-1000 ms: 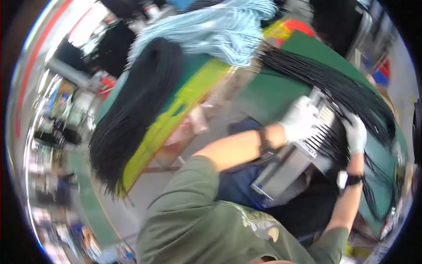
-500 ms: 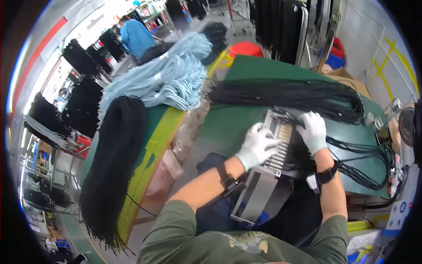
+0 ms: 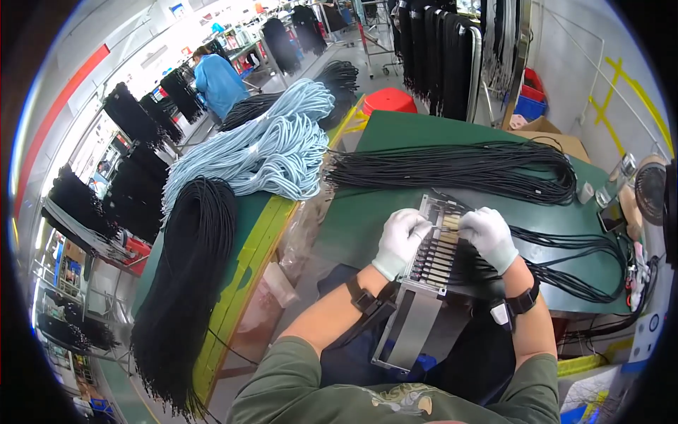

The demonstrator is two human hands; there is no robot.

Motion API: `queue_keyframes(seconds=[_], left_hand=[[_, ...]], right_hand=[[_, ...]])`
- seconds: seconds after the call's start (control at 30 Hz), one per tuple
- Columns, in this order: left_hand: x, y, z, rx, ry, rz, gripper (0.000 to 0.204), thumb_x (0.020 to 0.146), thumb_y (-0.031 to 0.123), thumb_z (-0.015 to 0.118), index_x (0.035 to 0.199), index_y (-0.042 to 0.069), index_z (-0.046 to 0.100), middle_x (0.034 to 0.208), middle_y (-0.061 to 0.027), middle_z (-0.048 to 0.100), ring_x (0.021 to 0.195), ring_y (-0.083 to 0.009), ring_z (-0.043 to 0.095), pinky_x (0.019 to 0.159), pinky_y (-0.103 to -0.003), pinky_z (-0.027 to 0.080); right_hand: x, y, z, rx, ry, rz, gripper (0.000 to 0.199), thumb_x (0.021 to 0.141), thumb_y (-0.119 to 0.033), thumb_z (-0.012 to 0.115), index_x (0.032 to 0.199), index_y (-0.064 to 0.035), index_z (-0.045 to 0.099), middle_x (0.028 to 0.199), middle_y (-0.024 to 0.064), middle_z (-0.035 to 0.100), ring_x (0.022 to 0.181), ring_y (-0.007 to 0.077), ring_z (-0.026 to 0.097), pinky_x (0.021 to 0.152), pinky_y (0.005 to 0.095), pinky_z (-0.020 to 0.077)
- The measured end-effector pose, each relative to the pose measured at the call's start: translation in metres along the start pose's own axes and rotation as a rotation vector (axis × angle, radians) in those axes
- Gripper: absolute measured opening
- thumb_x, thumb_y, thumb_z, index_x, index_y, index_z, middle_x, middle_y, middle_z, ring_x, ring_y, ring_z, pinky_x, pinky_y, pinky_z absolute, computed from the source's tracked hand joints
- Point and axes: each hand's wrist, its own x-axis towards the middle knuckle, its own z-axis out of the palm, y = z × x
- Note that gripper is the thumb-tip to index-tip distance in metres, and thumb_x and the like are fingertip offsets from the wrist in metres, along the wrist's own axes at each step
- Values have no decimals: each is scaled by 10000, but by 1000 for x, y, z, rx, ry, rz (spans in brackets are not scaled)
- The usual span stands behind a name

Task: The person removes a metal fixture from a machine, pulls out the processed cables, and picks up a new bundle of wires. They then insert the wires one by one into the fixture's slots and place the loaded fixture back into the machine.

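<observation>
Both my hands wear white gloves and meet over the upper end of a metal fixture point(image 3: 435, 263), which has a row of narrow slots holding cable ends. My left hand point(image 3: 402, 242) is closed in a pinch at the fixture's left edge; whatever its fingertips grip is too small to make out. Opposite it, my right hand point(image 3: 489, 237) pinches at the right side of the slots, where a thin pale piece shows between the two hands; what it grips is partly hidden by the fingers. Black cables point(image 3: 575, 258) run from beside the fixture to the right across the table.
A long bundle of black cables point(image 3: 459, 169) lies across the green table point(image 3: 406, 127). To the left, light blue cables point(image 3: 258, 152) and a hanging black bundle point(image 3: 187, 261) rest on a yellow-edged bench point(image 3: 240, 283). A red stool point(image 3: 390, 101) stands behind; a person in blue point(image 3: 217, 83) works farther off.
My left hand has gone from spread fingers over the slots to a pinch at the upper end. My right hand has closed and come in toward it. The view has shifted slightly.
</observation>
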Motion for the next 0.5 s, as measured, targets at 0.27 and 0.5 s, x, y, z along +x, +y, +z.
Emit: queue_keyframes(seconds=[0.27, 0.5], left_hand=[[0, 5, 0, 5, -111, 93, 77, 847, 93, 729, 850, 39, 675, 996, -98, 685, 1032, -286, 616, 932, -386, 479], [5, -4, -4, -69, -65, 159, 72, 851, 73, 729, 862, 15, 688, 1006, -110, 693, 1024, -276, 631, 929, -370, 481]], right_hand=[[-2, -8, 1, -30, -80, 5, 101, 782, -196, 722, 832, -131, 664, 785, 77, 641, 793, 326, 596, 726, 429, 477], [3, -13, 17, 197, -83, 54, 147, 817, -203, 715, 920, -98, 717, 827, 109, 680, 878, 351, 631, 786, 439, 503]])
